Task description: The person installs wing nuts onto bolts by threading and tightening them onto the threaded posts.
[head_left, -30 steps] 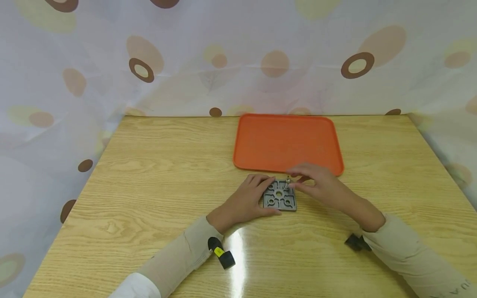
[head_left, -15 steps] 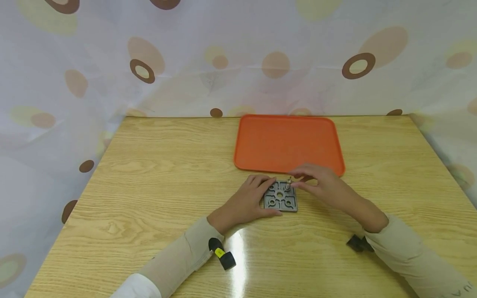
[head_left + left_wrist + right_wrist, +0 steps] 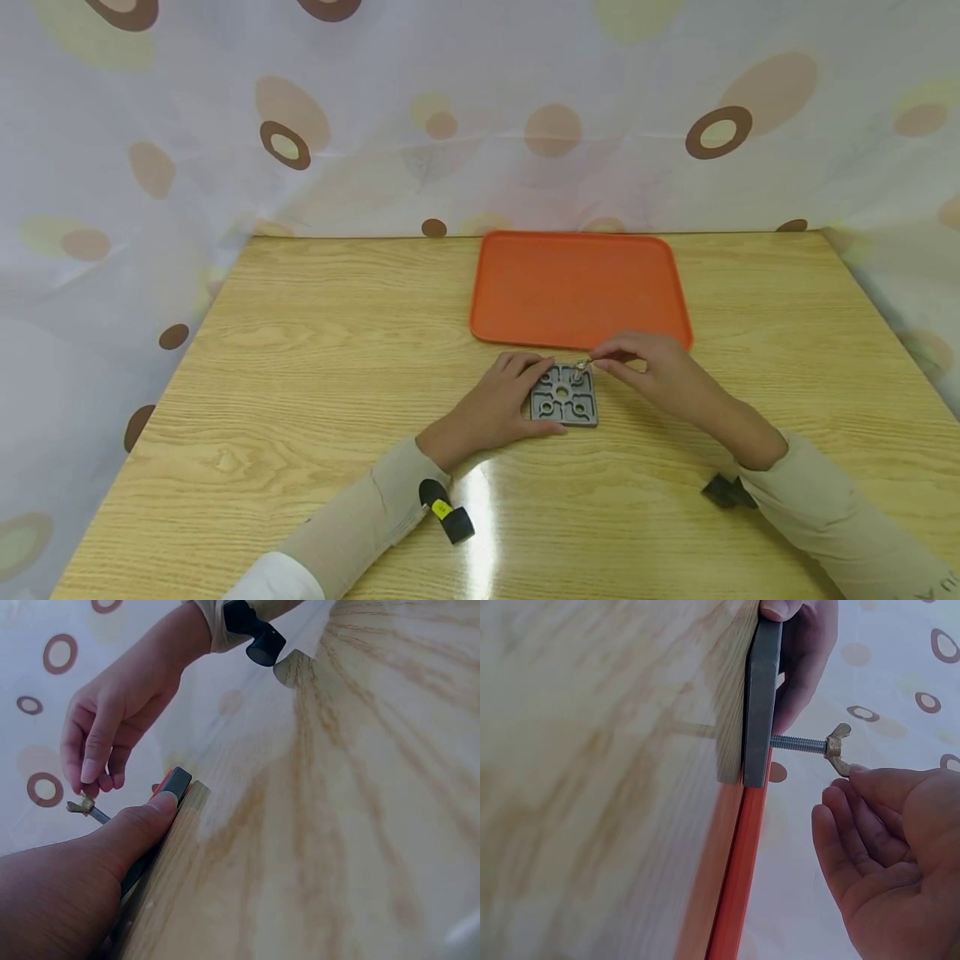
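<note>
A square grey metal plate point(image 3: 563, 416) with several round holes lies on the table. My left hand point(image 3: 491, 408) grips it from the left, thumb point(image 3: 161, 802) at the near edge and fingers at the far edge. From its far right corner a threaded bolt point(image 3: 799, 743) stands up, bearing a brass-coloured wing nut point(image 3: 832, 747) near its top end. Fingertips of my right hand point(image 3: 663, 379) pinch one wing of that nut; the other wing is free in the right wrist view. The plate's left part is hidden under my left hand.
Behind the plate lies an orange tray point(image 3: 573, 287), its near rim close to my right hand. The wooden table point(image 3: 322, 333) runs back to a patterned cloth point(image 3: 480, 108). Both forearms wear beige sleeves with a black device point(image 3: 453, 521) at the left wrist.
My right hand has shifted slightly to the right, and its fingertips have come together on one wing of the wing nut. The left hand and the plate stay put.
</note>
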{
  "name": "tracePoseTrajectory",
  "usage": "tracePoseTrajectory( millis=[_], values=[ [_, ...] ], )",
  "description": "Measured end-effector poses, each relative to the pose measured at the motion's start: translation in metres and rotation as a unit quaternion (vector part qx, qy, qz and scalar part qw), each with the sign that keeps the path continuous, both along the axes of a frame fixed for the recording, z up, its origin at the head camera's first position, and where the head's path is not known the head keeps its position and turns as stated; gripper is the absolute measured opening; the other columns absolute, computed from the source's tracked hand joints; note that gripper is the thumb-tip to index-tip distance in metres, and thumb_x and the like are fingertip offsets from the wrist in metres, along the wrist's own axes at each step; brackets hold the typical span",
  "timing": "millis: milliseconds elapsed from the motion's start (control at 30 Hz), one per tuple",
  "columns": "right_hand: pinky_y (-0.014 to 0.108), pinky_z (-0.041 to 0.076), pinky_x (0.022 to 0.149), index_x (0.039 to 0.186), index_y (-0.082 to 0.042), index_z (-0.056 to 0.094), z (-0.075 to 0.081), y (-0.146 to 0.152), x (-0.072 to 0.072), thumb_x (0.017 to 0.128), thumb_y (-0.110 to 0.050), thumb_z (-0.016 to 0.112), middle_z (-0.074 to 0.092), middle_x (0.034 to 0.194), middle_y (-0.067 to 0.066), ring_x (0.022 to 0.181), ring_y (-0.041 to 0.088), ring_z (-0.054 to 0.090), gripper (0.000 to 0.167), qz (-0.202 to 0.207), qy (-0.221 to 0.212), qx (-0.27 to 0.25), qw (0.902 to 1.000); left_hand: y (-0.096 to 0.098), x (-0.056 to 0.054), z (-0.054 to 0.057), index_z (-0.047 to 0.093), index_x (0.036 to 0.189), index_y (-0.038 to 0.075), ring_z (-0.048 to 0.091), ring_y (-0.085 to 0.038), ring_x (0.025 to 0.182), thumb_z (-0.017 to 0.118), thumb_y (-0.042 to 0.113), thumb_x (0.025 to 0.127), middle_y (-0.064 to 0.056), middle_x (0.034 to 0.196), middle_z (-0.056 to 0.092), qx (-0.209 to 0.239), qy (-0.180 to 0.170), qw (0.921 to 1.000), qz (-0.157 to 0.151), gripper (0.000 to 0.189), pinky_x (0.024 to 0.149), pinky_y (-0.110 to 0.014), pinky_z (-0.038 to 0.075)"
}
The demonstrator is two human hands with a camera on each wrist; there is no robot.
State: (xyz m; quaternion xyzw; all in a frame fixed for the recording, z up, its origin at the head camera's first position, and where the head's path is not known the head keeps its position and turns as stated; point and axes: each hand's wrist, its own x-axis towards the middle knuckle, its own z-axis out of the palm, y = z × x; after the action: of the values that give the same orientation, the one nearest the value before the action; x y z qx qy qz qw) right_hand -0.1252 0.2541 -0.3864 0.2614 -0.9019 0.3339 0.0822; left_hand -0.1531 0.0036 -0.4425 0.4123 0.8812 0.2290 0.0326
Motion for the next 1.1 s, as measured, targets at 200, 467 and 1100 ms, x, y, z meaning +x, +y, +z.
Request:
tracePoseTrajectory(
  millis=[200,467,1100],
  values=[
    [0.024,0.050,0.067,0.095,-0.017,0.069,-0.0004,0.0002,-0.0001,0.083,-0.005,0.069,0.066,0.089,-0.009,0.081,0.006,0.061,0.016,0.002,-0.001,-0.001,1.0000,-0.0005,-0.0004,0.0007,0.030,0.146,0.014,0.030,-0.016,0.123,0.052,0.072,0.075,0.001,0.138,0.035,0.001,-0.005,1.0000,0.000,0.094,0.102,-0.031,0.029],
    [0.025,0.050,0.066,0.094,-0.014,0.069,0.0002,-0.0017,0.0009,0.082,-0.005,0.069,0.065,0.088,-0.009,0.080,0.005,0.060,0.015,0.009,-0.003,0.003,1.0000,-0.0002,0.0013,0.0030,0.030,0.146,0.014,0.030,-0.016,0.123,0.053,0.072,0.075,0.001,0.138,0.035,-0.001,-0.006,1.0000,0.000,0.094,0.102,-0.031,0.029],
    [0.032,0.051,0.074,0.115,-0.004,0.062,0.0014,-0.0049,-0.0001,0.084,-0.008,0.068,0.063,0.105,0.007,0.091,0.019,0.062,0.031,0.025,-0.040,-0.013,0.9988,0.0008,0.0009,0.0040,0.030,0.146,0.014,0.030,-0.016,0.123,0.054,0.071,0.076,0.001,0.138,0.036,-0.001,-0.004,1.0000,0.000,0.094,0.102,-0.032,0.030]
  ],
)
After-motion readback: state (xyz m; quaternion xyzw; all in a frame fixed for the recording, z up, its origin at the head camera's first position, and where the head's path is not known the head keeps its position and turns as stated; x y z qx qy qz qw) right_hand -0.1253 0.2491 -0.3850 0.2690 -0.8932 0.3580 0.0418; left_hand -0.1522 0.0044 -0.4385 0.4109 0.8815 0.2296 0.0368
